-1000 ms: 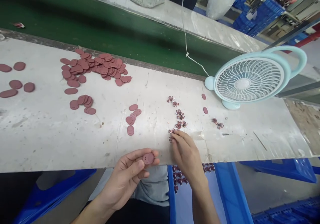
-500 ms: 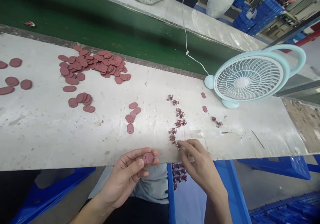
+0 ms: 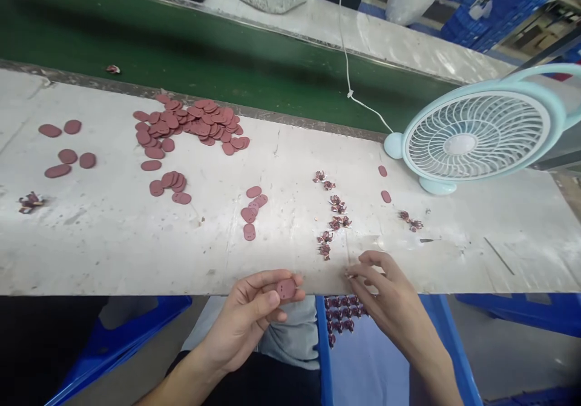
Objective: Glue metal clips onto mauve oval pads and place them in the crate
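My left hand holds a dull-red oval disc between thumb and fingers at the table's front edge; small dark holes show in its face. To the right, my right hand has thumb and index finger pinched together low over the table edge. A tiny pale bit shows at its fingertips, mostly hidden. Just beyond lies a loose column of small dark-red and white parts. Several more oval discs lie between the two hands and the larger disc pile.
A pale blue fan stands at the right, its white cord crossing the green strip behind. Below the table edge, a blue tray holds rows of dark-red parts. A thin pointed tool lies right of my hand.
The view has shifted left. My right hand has drawn away from the column of small parts, rightward and toward the table edge, fingertips pinched. My left hand still holds the disc.
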`<state>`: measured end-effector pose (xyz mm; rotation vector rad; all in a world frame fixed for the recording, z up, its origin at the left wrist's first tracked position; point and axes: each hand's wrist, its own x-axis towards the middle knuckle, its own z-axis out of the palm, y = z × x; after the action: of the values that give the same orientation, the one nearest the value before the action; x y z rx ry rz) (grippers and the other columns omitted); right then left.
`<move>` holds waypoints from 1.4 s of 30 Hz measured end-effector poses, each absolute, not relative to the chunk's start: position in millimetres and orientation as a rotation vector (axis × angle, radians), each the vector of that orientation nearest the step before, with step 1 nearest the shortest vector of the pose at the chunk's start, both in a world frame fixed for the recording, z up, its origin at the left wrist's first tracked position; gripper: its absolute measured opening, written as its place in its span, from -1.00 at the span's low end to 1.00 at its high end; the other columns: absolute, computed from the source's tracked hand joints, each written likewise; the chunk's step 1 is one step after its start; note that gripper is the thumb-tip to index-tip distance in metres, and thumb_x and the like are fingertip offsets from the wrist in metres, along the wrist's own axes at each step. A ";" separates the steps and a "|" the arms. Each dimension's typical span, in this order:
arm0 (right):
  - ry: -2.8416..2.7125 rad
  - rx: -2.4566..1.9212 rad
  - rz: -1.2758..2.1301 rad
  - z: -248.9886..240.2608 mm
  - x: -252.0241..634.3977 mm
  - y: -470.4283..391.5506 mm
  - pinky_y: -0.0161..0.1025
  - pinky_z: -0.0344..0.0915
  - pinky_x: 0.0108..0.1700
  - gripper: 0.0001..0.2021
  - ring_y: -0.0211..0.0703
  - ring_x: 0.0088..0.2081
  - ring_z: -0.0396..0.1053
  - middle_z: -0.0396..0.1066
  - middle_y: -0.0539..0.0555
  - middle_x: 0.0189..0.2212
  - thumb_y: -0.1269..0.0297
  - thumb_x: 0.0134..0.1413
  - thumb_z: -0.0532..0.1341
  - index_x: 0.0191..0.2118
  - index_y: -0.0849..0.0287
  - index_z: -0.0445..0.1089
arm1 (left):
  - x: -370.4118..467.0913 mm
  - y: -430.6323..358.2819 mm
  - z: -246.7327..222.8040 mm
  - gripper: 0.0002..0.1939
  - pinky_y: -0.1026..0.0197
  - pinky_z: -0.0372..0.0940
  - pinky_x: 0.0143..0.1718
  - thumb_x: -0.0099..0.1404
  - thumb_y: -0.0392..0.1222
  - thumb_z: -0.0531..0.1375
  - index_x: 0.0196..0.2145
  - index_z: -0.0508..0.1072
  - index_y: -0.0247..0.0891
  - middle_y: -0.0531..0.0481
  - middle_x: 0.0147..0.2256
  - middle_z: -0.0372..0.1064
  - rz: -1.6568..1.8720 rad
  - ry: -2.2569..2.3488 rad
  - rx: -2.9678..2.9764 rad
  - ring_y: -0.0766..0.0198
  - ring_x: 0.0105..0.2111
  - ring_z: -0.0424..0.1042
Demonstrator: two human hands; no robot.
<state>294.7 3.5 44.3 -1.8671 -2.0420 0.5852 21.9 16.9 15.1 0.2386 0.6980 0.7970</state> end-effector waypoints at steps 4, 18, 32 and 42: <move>-1.429 -1.648 0.907 52.9 269.5 -15.2 -0.27 0.54 -0.38 -0.86 -0.16 -0.37 0.52 0.53 0.06 -0.23 0.32 0.12 0.39 -0.18 -0.03 0.55 | 25.3 13.9 17.9 -0.76 0.40 0.45 -0.32 0.26 -0.30 0.37 -0.10 0.65 -0.16 -0.16 0.03 0.58 0.827 0.720 0.323 0.07 -0.03 0.59; -1.004 -1.377 1.377 56.8 206.9 -11.4 -0.29 0.55 -0.30 -0.86 -0.12 -0.33 0.61 0.66 0.07 -0.29 0.35 0.08 0.43 -0.21 0.01 0.63 | 28.3 7.4 15.7 -0.71 0.21 0.48 -0.04 0.24 -0.37 0.37 -0.09 0.64 -0.13 -0.11 0.03 0.58 0.869 0.757 0.556 0.14 -0.07 0.60; -0.887 -1.374 1.505 56.8 200.2 -4.4 -0.30 0.53 -0.26 -0.91 -0.18 -0.34 0.58 0.63 0.06 -0.31 0.27 0.14 0.40 -0.21 0.07 0.56 | 32.3 8.2 10.6 -0.94 0.21 0.49 -0.26 0.17 -0.30 0.43 -0.43 0.63 -0.24 -0.12 -0.11 0.63 0.915 0.842 0.517 0.14 -0.24 0.60; -0.850 -1.292 1.500 51.0 197.4 -4.2 -0.33 0.51 -0.25 -0.91 -0.24 -0.34 0.56 0.58 -0.01 -0.34 0.34 0.15 0.39 -0.21 0.08 0.54 | 32.7 5.8 11.3 -0.92 0.21 0.48 -0.19 0.19 -0.32 0.41 -0.42 0.66 -0.18 -0.07 -0.09 0.64 0.950 0.886 0.531 0.13 -0.17 0.61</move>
<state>197.4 -4.2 51.0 -1.2917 -0.8500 1.5001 32.7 5.8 11.3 0.5314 0.8865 0.9495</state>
